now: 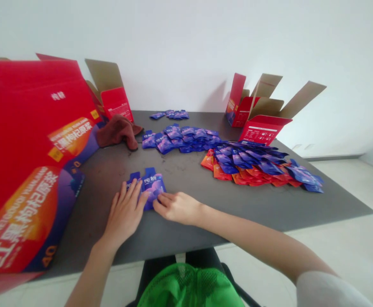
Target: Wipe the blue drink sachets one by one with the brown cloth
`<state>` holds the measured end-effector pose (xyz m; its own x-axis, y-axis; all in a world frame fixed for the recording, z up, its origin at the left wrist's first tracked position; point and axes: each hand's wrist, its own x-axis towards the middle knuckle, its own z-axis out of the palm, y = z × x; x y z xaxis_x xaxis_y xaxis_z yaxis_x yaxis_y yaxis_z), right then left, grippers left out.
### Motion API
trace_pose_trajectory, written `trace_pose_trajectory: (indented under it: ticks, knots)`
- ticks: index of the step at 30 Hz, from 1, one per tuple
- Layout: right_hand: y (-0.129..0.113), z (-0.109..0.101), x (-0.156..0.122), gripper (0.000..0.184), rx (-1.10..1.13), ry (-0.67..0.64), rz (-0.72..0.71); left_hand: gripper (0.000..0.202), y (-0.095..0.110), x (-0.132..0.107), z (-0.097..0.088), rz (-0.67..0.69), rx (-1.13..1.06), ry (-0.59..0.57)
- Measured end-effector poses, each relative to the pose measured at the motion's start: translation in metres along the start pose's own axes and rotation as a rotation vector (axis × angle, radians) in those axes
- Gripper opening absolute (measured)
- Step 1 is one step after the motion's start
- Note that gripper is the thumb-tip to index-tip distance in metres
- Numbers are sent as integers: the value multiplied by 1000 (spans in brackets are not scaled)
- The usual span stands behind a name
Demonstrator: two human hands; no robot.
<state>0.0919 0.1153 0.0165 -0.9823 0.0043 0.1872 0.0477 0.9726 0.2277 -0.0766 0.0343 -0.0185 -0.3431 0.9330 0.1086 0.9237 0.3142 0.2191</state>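
purple sachets [154,187] touched by left hand [125,213] and right hand [176,208]

Flat carton [29,140] lies left on desk [269,209], cloth [117,132] just beside it; sachets [244,160] center-right, open boxes [264,128] behind them at far edge.

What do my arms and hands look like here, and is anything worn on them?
Your left hand and right hand are bare, with slim fingers and no gloves, rings or watch visible. Your right arm is bare up to a pale grey-white short sleeve; no sleeve shows on the left arm.
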Motion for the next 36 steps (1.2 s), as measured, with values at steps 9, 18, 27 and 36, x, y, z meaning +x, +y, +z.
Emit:
trace_pose_trajectory:
  ticks: [9, 18, 27, 36]
  knots:
    - [-8, 3, 20, 23, -69, 80, -32, 72, 8, 24, -15, 30, 35, -30]
    - [10, 2, 19, 17, 78, 84, -7, 58, 6, 38, -6, 150, 100, -101]
    - [108, -19, 29, 39, 113, 96, 251, 61, -14, 50, -4, 205, 119, -76]
    - [165, 11, 85, 24, 31, -167, 320, 60, -19, 51, 0, 244, 101, -41]
